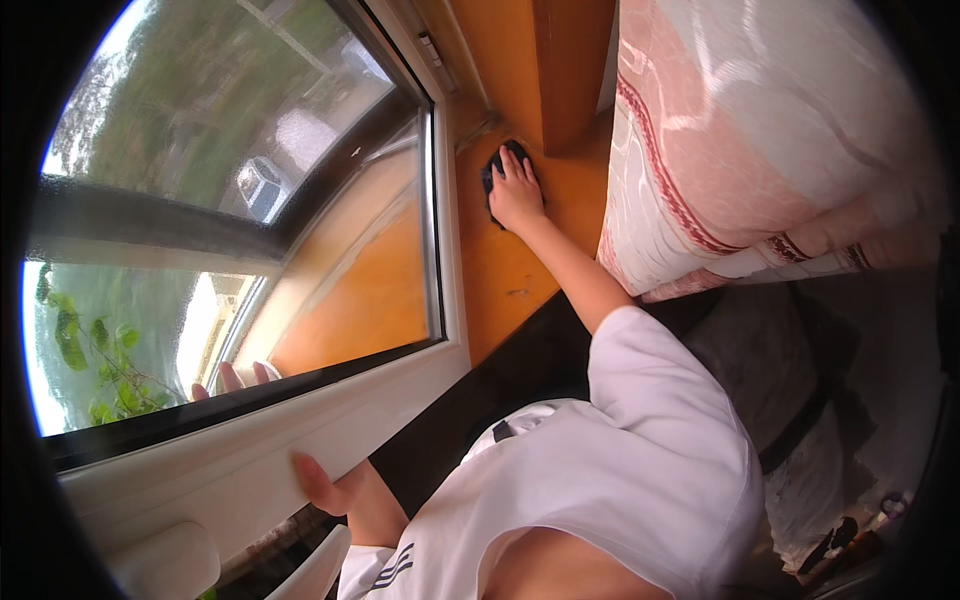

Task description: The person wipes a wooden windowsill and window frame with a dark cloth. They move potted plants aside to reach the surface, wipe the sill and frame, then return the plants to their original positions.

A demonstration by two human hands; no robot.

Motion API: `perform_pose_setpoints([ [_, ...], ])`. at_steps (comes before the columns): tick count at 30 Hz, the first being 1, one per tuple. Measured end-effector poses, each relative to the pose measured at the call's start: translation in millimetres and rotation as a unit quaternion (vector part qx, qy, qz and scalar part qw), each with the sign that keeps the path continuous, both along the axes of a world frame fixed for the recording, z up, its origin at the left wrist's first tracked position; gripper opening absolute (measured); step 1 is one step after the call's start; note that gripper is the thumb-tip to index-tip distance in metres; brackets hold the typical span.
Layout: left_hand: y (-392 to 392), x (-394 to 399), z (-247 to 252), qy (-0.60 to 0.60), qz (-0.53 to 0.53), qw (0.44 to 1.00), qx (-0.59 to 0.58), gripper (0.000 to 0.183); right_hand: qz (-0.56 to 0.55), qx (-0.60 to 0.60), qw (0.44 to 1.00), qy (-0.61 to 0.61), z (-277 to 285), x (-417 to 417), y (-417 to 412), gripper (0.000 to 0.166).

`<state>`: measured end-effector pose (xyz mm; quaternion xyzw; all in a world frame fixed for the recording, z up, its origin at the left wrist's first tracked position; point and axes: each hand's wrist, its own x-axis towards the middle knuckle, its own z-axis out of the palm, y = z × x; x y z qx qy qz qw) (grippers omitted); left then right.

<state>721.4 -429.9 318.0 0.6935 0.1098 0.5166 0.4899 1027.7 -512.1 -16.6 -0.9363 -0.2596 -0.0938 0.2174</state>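
Note:
My right hand lies flat over a black cloth, pressing it against the orange windowsill near its inner corner. The cloth shows around my fingers and the side of the palm. Lower left, my left hand grips the bottom rail of an open white-framed window sash. Its thumb is on the near face of the rail, while several fingertips show through the glass on the far side.
An orange post rises behind the sill. A pink and white patterned curtain hangs at the right. At lower left, a white window handle juts from the sash. Green leaves and a white car show in the glass.

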Motion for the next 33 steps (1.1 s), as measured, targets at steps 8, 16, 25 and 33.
perform_pose_setpoints([
  [8, -7, 7, 3, -0.016, -0.015, 0.999, -0.038, 0.095, -0.083, 0.022, 0.992, -0.091, 0, 35, -230, 0.042],
  [16, -2, 10, -1, -0.035, 0.063, 0.997, 0.005, 0.095, -0.061, 0.032, 0.995, -0.073, 22, 15, -194, 0.038],
  [25, -7, 13, 0, -0.032, 0.061, 0.998, -0.004, 0.093, 0.134, 0.135, 0.982, 0.022, 17, 35, -220, 0.04],
  [33, 18, -6, -8, 0.048, -0.016, 0.993, 0.11, 0.084, -0.158, -0.006, 0.981, -0.11, -4, 103, -263, 0.04],
])
